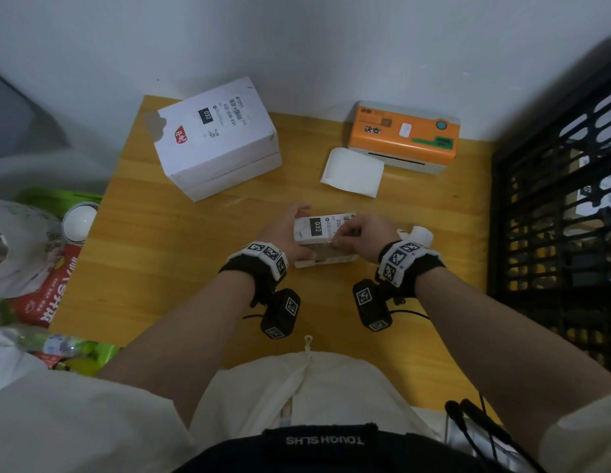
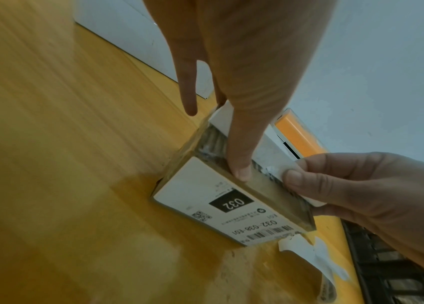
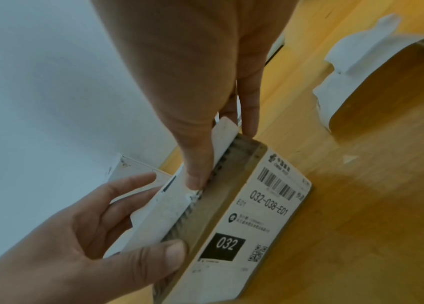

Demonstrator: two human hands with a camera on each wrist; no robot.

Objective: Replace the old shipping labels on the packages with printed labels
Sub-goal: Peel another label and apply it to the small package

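A small brown box (image 1: 331, 257) stands on the wooden table (image 1: 160, 268) between my hands. One face carries a printed label marked 032 (image 3: 265, 205) (image 2: 229, 207). A second white label (image 3: 161, 207) (image 2: 280, 164) is partly peeled off the adjacent brown face, leaving grey torn residue. My left hand (image 1: 287, 233) (image 2: 215, 139) grips the box, thumb on the brown face and fingers behind. My right hand (image 1: 338, 238) (image 3: 197, 181) pinches the peeled label's edge.
A large white labelled box (image 1: 215, 141) sits at the back left. An orange label printer (image 1: 403, 134) stands at the back right with a blank label (image 1: 353, 172) in front. A curled torn label (image 1: 421, 233) lies by my right wrist. A black crate (image 1: 553, 216) borders the right, bags the left.
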